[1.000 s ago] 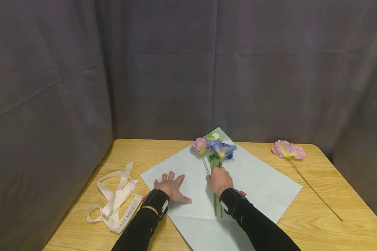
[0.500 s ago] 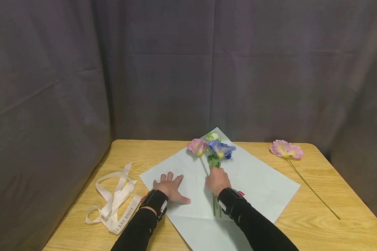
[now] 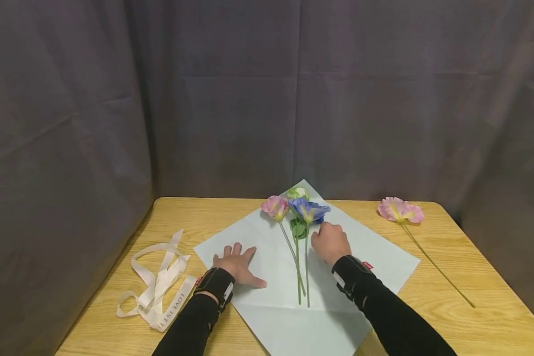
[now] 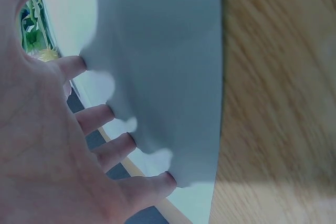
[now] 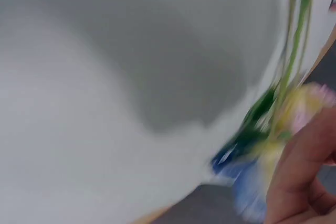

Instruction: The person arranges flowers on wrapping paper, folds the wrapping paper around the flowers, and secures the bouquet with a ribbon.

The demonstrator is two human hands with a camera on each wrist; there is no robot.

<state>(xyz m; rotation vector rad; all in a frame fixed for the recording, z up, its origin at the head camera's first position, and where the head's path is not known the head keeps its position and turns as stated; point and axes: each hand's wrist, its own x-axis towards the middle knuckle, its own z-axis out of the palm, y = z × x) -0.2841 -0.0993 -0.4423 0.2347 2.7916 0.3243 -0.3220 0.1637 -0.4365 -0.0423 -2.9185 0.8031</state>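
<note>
On the pale blue-grey wrapping paper [image 3: 271, 267] lie a pink flower [image 3: 276, 207], a blue flower [image 3: 310, 211] and a white-green flower [image 3: 299, 193]. Their stems [image 3: 307, 277] cross lower down. My left hand [image 3: 239, 267] rests on the paper's left part with fingers spread; its fingertips touch the sheet in the left wrist view. Just right of the stems is my right hand [image 3: 332, 242], near the blue flower, with loosely bent fingers and nothing seen in them. The right wrist view shows the blue petals [image 5: 249, 190] blurred beside its fingers [image 5: 299, 171].
A second pink flower [image 3: 400, 210] on a long stem lies on the wooden table [image 3: 471, 257] at the right. White printed ribbon [image 3: 160, 287] is loosely heaped at the left. Grey cloth [image 3: 231, 123] hangs behind and at both sides.
My right hand has let go of the flower stems and moved right and slightly away from me. The flowers stay on the paper. My left hand keeps its place on the sheet.
</note>
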